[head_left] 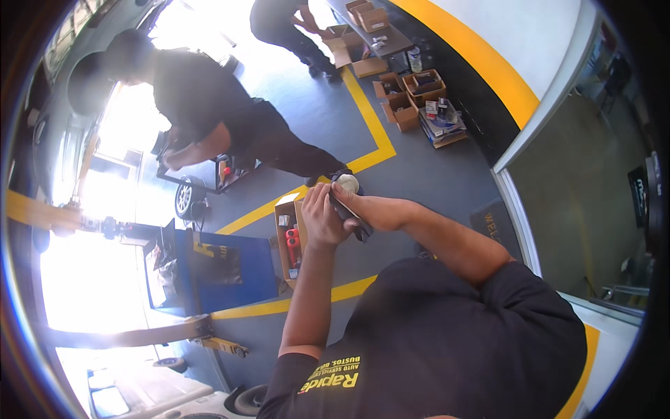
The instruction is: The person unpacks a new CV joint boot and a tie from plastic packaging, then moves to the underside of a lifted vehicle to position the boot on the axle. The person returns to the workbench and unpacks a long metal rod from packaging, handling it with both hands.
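Observation:
Both my hands are raised near the centre of the view, together on a dark, elongated object (pixel 358 227) with a pale round part (pixel 348 184) at its upper end; I cannot make out what it is. My left hand (pixel 322 216) has its fingers curled over the dark object from the left. My right hand (pixel 366 209) grips it from the right, thumb beside the pale part. Below them to the left, an open cardboard box (pixel 284 208) holds a red item (pixel 292 248) and smaller things.
Two co-workers (pixel 223 112) (pixel 279 31) stand ahead. Boxes (pixel 399 112) and a table (pixel 391 38) line the right wall beside a glass door (pixel 572 202). A blue cabinet (pixel 248 265), lift arm (pixel 139 332), loose wheel (pixel 184 195) and vehicle parts are to my left.

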The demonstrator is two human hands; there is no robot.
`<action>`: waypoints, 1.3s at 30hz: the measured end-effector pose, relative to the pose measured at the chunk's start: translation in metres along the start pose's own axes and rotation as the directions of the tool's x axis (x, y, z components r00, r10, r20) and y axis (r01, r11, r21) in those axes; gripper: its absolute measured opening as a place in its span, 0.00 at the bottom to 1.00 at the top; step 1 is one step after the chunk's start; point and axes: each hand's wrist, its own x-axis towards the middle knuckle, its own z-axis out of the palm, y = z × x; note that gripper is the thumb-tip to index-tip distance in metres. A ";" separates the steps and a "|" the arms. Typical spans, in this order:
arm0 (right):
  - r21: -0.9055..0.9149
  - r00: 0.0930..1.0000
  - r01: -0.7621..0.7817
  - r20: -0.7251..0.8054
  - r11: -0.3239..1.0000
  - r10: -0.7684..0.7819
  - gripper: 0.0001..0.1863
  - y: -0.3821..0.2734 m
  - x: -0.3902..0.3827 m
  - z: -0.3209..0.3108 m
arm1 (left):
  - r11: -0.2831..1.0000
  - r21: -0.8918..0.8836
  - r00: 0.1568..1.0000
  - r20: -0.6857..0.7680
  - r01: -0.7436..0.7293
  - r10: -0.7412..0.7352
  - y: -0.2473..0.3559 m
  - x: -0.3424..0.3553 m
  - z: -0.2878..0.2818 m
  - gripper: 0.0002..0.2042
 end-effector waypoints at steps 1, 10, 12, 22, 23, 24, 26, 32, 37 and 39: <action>-0.001 1.000 0.002 -0.029 1.000 -0.002 0.52 0.002 -0.002 -0.009 | 0.999 -0.046 0.999 0.026 0.019 -0.018 -0.006 0.002 0.011 0.31; -0.249 0.898 0.438 0.071 0.864 -0.435 0.52 -0.012 -0.040 -0.070 | 0.156 -0.602 0.620 0.732 0.783 -0.282 0.010 0.044 -0.006 0.27; -0.315 0.875 0.481 0.112 0.818 -0.471 0.51 -0.015 -0.028 -0.068 | -0.038 -0.505 0.469 0.824 0.862 -0.318 0.028 0.048 -0.001 0.23; 0.257 0.883 0.183 0.381 0.949 -0.274 0.64 -0.011 0.076 -0.049 | 0.917 -0.030 0.898 0.217 0.398 -0.383 -0.016 0.030 -0.054 0.10; 0.223 0.894 0.174 0.373 0.959 -0.249 0.66 -0.009 0.094 -0.042 | 0.916 -0.002 0.900 0.192 0.400 -0.392 -0.031 0.017 -0.061 0.11; 0.219 0.890 0.126 0.406 0.968 -0.208 0.66 -0.005 0.117 -0.032 | 0.912 0.031 0.899 0.158 0.409 -0.408 -0.044 -0.003 -0.076 0.11; 0.320 0.868 0.056 0.453 0.946 -0.205 0.68 0.003 0.162 -0.010 | 0.894 0.078 0.896 0.022 0.440 -0.443 -0.065 -0.031 -0.090 0.11; 0.153 0.984 0.099 0.133 0.983 -0.120 0.61 -0.021 0.316 0.034 | 0.708 0.027 0.673 -0.338 0.705 -0.658 -0.142 -0.126 -0.190 0.26; 0.140 0.651 -0.015 0.753 0.990 -0.097 0.64 -0.038 0.395 0.136 | -0.093 -0.740 0.338 0.411 0.666 -0.846 -0.216 -0.201 -0.265 0.20; 0.219 0.592 -0.100 0.797 0.971 -0.119 0.61 -0.037 0.437 0.173 | -0.232 -0.712 0.383 0.589 0.663 -0.712 -0.243 -0.219 -0.279 0.18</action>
